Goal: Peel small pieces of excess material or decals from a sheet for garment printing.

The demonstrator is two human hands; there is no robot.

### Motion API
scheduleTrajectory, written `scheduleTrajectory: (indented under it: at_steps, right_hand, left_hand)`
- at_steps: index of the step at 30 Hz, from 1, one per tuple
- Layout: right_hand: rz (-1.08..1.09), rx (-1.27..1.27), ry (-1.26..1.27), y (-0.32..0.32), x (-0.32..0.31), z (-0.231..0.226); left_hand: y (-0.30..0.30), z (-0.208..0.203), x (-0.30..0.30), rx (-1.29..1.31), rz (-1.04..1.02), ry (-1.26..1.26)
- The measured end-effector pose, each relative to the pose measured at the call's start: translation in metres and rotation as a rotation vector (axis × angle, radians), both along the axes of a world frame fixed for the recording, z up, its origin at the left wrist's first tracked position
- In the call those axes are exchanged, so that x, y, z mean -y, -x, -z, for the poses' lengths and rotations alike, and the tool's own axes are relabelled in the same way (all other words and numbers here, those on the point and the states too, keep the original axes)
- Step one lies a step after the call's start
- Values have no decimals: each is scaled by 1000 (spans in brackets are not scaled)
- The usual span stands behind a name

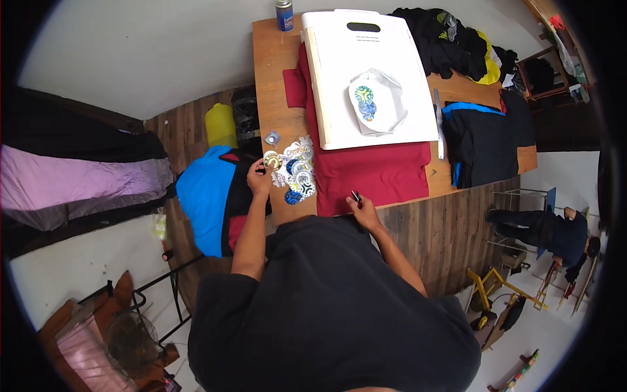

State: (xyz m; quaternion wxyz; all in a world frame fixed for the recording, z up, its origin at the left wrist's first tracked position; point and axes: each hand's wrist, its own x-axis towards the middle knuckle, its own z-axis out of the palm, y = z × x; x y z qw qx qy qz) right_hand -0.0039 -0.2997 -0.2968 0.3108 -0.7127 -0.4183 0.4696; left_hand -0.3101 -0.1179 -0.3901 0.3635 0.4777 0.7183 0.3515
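My left hand (pixel 258 180) is at the table's left edge, its fingers closed on the rim of a round gold-and-white emblem cutout (pixel 273 160). Beside it lies a loose pile of emblem cutouts (pixel 302 178), several round ones in blue, white and gold among them. A small grey-and-white item (pixel 272 137) sits just beyond the pile. Over the near edge of the dark red cloth (pixel 379 173), my right hand (pixel 366 214) is closed around a small dark tool (pixel 356 196), whose kind I cannot make out.
A white board (pixel 333 59) with a slot rests on the red cloth, bearing a white paper bowl (pixel 395 108) with more emblems. Dark garments (pixel 490 137) and a metal ruler (pixel 439 127) lie right. A spray can (pixel 284 16) stands at the back. Another person (pixel 565 232) is far right.
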Motion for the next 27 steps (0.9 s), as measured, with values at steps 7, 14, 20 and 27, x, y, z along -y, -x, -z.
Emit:
scheduleTrajectory:
  at_steps: [7,14,20,27]
  right_hand:
    - [7,1,-11,0,5,6]
    - [12,-19,0,3,4,-1]
    - [0,-39,-65,14,-20,-20]
    - [-14,-344,-177,70,-113,-67]
  left_hand:
    - [-8,-23,1,91,-48,-83]
    - [-12,-44,-2,265,-54,-12]
    - [-23,-98,1,583,62,45]
    - [-40,-130,21,700,197,198]
